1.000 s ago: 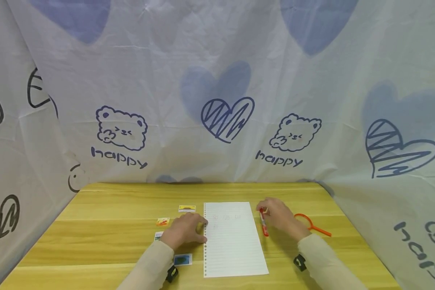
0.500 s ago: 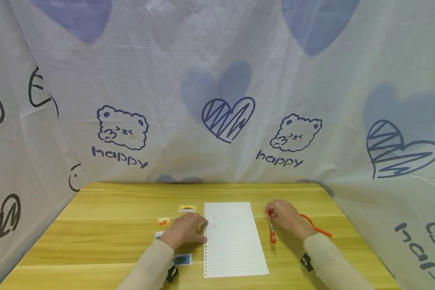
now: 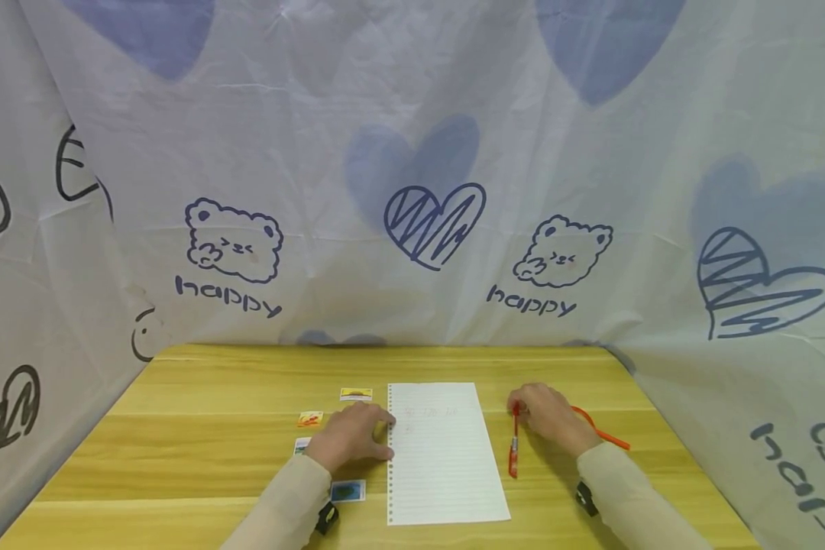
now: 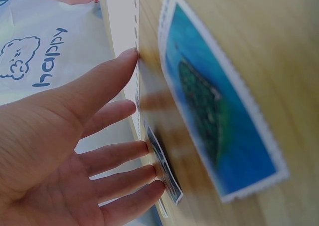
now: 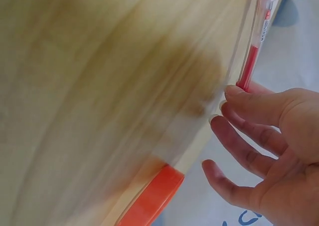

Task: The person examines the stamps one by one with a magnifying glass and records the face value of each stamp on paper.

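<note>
My left hand rests with thumb and fingers spread, the thumb and a fingertip at the punched left edge of a lined white sheet. Faint reddish writing shows near the top of the sheet. To the right of the paper, my right hand pinches one end of a red pen between thumb and forefinger. The pen's other end points toward me. In the right wrist view the pen has a clear barrel, and the other fingers are loosely bent. A blue stamp lies close below the left hand.
A yellow stamp, a red-and-yellow stamp and a partly covered stamp lie left of the paper. An orange magnifying glass lies beside the right hand, its ring mostly hidden. A printed cloth hangs behind the wooden table.
My right hand has moved right, away from the paper, carrying the pen. The pen has swung so its free end points more toward me. The left hand stays put.
</note>
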Demonstrator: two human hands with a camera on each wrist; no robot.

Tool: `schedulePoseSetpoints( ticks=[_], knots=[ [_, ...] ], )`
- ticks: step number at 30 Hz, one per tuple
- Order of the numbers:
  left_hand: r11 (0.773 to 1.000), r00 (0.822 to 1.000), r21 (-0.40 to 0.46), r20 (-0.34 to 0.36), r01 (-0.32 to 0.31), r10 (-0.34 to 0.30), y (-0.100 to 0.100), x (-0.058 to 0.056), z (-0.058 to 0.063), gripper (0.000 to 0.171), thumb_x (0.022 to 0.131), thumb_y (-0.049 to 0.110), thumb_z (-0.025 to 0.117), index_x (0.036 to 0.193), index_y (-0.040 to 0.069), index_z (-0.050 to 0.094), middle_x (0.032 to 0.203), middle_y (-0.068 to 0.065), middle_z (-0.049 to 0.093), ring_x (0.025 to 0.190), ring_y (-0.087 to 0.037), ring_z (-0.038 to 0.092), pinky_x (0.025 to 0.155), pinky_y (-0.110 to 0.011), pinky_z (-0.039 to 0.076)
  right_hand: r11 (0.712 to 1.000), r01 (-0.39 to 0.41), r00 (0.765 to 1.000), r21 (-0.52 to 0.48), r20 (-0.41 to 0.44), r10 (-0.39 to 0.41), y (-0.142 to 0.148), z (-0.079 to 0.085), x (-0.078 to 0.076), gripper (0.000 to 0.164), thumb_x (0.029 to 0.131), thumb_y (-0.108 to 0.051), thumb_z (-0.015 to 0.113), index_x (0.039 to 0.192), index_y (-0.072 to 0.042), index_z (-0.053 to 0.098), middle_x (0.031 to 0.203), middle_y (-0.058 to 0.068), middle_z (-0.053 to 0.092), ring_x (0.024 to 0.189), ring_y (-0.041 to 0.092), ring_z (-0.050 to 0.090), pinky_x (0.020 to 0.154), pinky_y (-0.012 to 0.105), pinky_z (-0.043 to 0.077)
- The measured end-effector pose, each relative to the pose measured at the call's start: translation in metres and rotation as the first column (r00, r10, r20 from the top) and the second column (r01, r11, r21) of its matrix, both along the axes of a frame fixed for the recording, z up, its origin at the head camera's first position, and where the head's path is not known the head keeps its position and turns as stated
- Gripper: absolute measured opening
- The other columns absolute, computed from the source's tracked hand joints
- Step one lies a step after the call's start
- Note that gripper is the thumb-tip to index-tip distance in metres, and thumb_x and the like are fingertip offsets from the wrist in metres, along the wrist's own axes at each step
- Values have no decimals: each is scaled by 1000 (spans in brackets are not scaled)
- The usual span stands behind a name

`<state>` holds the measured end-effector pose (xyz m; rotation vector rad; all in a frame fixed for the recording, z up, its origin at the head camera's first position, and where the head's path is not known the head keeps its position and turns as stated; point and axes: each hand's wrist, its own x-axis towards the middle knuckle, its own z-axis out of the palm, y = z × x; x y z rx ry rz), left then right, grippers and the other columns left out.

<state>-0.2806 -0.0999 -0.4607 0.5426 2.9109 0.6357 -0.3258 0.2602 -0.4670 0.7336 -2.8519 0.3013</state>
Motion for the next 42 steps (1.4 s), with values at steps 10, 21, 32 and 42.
schedulePoseSetpoints(
  ticks=[10,21,32,42],
  knots=[
    [1000,1000,6,-7,4,-4,0,-1,0,52,79,32,90,126,14,73,138,-12,68,129,-39,60,109,-68,43,1000,-16,1000,27,13,15,5,3,3,26,78,13,75,85,-12,74,87,2,75,80,20,65,72,41,58],
    [1000,1000,2,5,-3,3,1,0,0,53,79,31,90,126,15,73,138,-12,68,130,-38,60,109,-67,44,997,0,1000,73,1,0,5,5,3,26,80,12,72,85,-12,79,90,2,78,84,23,70,78,45,61],
    [1000,1000,0,-1,4,-4,0,-1,0,53,79,32,90,127,14,73,138,-11,68,129,-38,60,108,-67,44,993,13,1000,115,-4,-13,4,4,2,24,82,10,73,85,-14,78,89,2,77,81,21,67,75,43,60],
    [1000,1000,-2,-5,10,-10,-1,-1,0,53,79,32,90,127,15,73,139,-12,67,129,-39,60,108,-68,44,994,-3,1000,111,21,1,4,4,2,25,82,11,72,81,-14,74,85,0,74,76,17,61,70,38,58]
  ],
)
